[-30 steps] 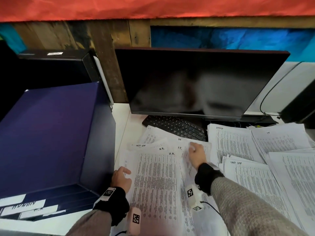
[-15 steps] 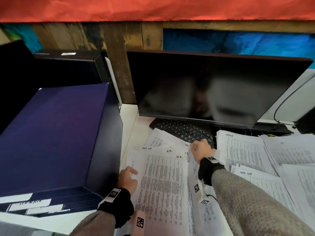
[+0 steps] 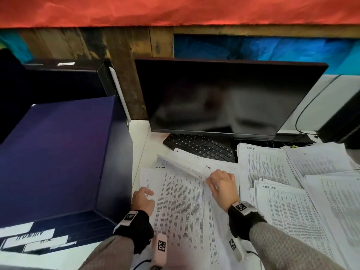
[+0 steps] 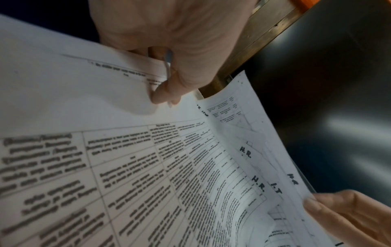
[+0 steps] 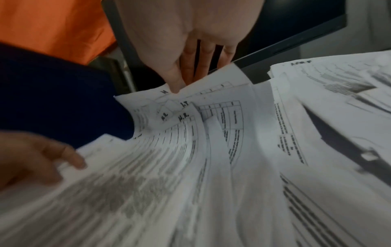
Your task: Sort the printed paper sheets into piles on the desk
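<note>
White paper: printed paper sheets (image 3: pixel 181 207) fanned across the desk (image 3: pixel 140 133) directly in front of the person, dense tables of text on each; corners carry handwritten marks "H.R." and "I.T." (legible in the left wrist view).
Lifted sheet: one sheet (image 3: pixel 185 166) raised off the fan at its far end, tilted, its lower corner at the right hand.
Right hand: right hand (image 3: pixel 224 184) at 12 o'clock of the fan, thumb and fingers (image 5: pixel 175 80) pinching the corner of the lifted sheet.
Left hand: left hand (image 3: pixel 142 199) at 9 o'clock of the fan, thumb and curled fingers gripping the left edge of the top sheets (the left wrist view shows the edge caught between them).
Sorted piles: further piles (image 3: pixel 292 191) lie at 3 o'clock of the fan, overlapping one another; top marks partly readable, one reads "IT".
Keyboard: black keyboard (image 3: pixel 200 146) at 12 o'clock, its near edge covered by sheets.
Monitor: dark monitor (image 3: pixel 224 98) behind the keyboard, screen off.
Box: dark blue box (image 3: pixel 58 156) at 9 o'clock, just beside the left hand, white labels on its near face.
</note>
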`<move>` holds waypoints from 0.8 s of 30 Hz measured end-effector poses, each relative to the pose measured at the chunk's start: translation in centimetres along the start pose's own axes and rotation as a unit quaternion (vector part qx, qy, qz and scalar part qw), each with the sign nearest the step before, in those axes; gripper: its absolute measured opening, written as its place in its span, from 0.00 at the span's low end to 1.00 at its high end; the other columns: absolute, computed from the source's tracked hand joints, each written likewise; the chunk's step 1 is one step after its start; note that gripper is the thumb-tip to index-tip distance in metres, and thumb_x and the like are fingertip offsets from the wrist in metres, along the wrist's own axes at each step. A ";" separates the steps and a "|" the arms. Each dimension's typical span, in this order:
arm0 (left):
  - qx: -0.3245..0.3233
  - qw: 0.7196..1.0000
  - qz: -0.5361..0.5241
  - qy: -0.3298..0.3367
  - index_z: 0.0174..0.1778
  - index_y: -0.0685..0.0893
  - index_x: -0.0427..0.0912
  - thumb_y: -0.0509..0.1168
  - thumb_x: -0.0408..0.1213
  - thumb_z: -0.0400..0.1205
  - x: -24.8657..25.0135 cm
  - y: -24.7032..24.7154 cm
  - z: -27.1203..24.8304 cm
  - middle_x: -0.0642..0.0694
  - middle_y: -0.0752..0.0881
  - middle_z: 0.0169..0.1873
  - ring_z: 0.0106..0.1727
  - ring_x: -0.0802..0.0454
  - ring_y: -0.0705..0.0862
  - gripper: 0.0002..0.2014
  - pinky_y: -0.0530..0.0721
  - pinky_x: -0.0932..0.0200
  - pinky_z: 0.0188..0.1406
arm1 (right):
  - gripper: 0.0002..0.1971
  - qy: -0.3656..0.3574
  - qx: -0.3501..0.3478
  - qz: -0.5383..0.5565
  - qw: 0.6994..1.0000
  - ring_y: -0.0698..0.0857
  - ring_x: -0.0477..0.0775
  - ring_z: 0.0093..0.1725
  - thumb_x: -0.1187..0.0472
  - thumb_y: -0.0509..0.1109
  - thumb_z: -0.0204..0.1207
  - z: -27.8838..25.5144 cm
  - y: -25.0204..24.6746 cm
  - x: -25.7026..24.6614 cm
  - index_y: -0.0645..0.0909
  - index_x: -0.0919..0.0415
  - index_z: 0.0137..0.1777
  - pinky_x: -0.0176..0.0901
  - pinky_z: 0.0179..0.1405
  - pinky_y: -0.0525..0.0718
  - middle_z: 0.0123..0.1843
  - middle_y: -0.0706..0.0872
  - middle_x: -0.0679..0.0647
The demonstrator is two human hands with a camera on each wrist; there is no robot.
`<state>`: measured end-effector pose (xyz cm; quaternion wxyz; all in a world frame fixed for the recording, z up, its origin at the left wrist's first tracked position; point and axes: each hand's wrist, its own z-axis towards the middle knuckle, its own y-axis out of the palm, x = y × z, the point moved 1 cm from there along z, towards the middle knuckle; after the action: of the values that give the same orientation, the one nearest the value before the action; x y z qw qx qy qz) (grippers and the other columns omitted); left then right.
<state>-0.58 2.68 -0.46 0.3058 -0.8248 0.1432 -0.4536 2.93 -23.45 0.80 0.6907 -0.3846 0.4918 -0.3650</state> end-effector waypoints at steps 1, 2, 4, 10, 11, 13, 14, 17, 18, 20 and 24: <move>0.000 1.000 -0.002 0.003 0.51 0.81 0.40 0.55 0.17 0.73 0.0 0.0 -0.1 0.41 0.74 0.62 0.46 0.50 0.74 0.18 0.71 0.61 0.47 | 0.07 0.025 -0.002 0.022 0.999 0.78 0.51 0.40 0.64 0.67 0.77 0.0 -0.4 0.2 0.78 0.55 0.38 0.46 0.46 0.67 0.38 0.77 0.45; 0.000 1.000 -0.003 0.005 0.51 0.81 0.40 0.54 0.17 0.73 0.1 0.0 -0.2 0.41 0.74 0.62 0.44 0.51 0.74 0.18 0.71 0.60 0.46 | 0.08 0.043 -0.009 0.044 0.998 0.78 0.51 0.40 0.65 0.67 0.77 0.1 -0.8 0.4 0.77 0.54 0.37 0.46 0.44 0.67 0.39 0.77 0.47; 0.006 1.000 -0.008 0.010 0.50 0.81 0.41 0.54 0.17 0.73 0.1 0.1 -0.4 0.42 0.75 0.61 0.41 0.52 0.74 0.19 0.72 0.60 0.46 | 0.11 0.036 -0.024 0.075 0.996 0.80 0.51 0.39 0.66 0.67 0.76 0.2 -1.6 0.6 0.75 0.52 0.35 0.49 0.45 0.75 0.40 0.78 0.48; 0.015 0.999 -0.023 0.021 0.48 0.81 0.41 0.53 0.16 0.72 0.0 0.0 -0.7 0.41 0.76 0.62 0.48 0.50 0.75 0.19 0.73 0.60 0.48 | 0.10 0.101 0.055 0.198 0.973 0.81 0.51 0.40 0.64 0.70 0.77 1.9 -5.7 0.7 0.77 0.58 0.34 0.43 0.41 0.78 0.39 0.81 0.51; 0.015 0.999 -0.026 0.021 0.47 0.81 0.42 0.53 0.16 0.72 -0.1 0.0 -0.6 0.40 0.77 0.63 0.48 0.49 0.75 0.19 0.74 0.60 0.48 | 0.09 0.100 0.048 0.232 0.966 0.82 0.52 0.41 0.64 0.70 0.77 2.3 -6.3 0.6 0.77 0.59 0.35 0.42 0.41 0.78 0.39 0.82 0.52; 0.009 1.000 -0.022 0.017 0.46 0.83 0.44 0.52 0.17 0.73 -0.2 0.0 -0.5 0.40 0.79 0.63 0.47 0.49 0.76 0.20 0.75 0.60 0.48 | 0.09 0.099 0.057 0.299 0.947 0.81 0.50 0.39 0.65 0.68 0.79 2.9 -7.7 0.1 0.75 0.61 0.38 0.42 0.42 0.80 0.38 0.83 0.51; 0.004 1.000 -0.018 0.014 0.46 0.84 0.44 0.52 0.17 0.73 -0.2 0.0 -0.5 0.40 0.80 0.63 0.47 0.49 0.76 0.21 0.76 0.61 0.48 | 0.08 0.104 0.086 0.322 0.937 0.80 0.48 0.39 0.65 0.66 0.80 3.1 -8.5 -0.1 0.74 0.60 0.39 0.43 0.42 0.80 0.37 0.82 0.49; -0.001 1.000 -0.020 0.005 0.46 0.86 0.45 0.51 0.17 0.74 -0.2 -0.1 -0.6 0.40 0.82 0.63 0.52 0.45 0.80 0.23 0.78 0.61 0.52 | 0.08 0.089 0.220 0.363 0.901 0.76 0.41 0.38 0.62 0.62 0.82 3.8 -12.2 -1.3 0.71 0.52 0.41 0.41 0.40 0.78 0.38 0.78 0.43; 0.002 1.000 -0.022 0.004 0.46 0.86 0.45 0.51 0.17 0.74 -0.2 -0.2 -0.6 0.40 0.82 0.64 0.57 0.42 0.81 0.23 0.79 0.60 0.56 | 0.08 0.077 0.268 0.363 0.889 0.75 0.38 0.37 0.62 0.60 0.82 4.0 -13.7 -1.7 0.70 0.50 0.43 0.37 0.40 0.76 0.39 0.76 0.41; 0.006 1.000 -0.026 0.003 0.47 0.86 0.44 0.52 0.17 0.75 -0.4 -0.2 -0.5 0.39 0.81 0.65 0.65 0.40 0.79 0.22 0.77 0.58 0.63 | 0.06 0.065 0.348 0.375 0.857 0.74 0.37 0.40 0.62 0.59 0.83 4.7 -16.5 -2.1 0.70 0.50 0.46 0.35 0.44 0.75 0.41 0.75 0.42; 0.009 0.998 -0.056 0.013 0.47 0.87 0.43 0.54 0.21 0.79 -0.6 -0.1 -0.3 0.41 0.81 0.66 0.63 0.41 0.81 0.18 0.79 0.55 0.63 | 0.05 0.119 0.388 0.433 0.804 0.76 0.50 0.43 0.57 0.59 0.78 6.8 -19.0 0.2 0.71 0.43 0.43 0.51 0.44 0.76 0.42 0.76 0.46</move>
<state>-1.17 2.88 -0.65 0.2857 -0.8229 0.0964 -0.4815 7.10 -30.78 19.17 0.8048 0.2154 0.5025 -0.2310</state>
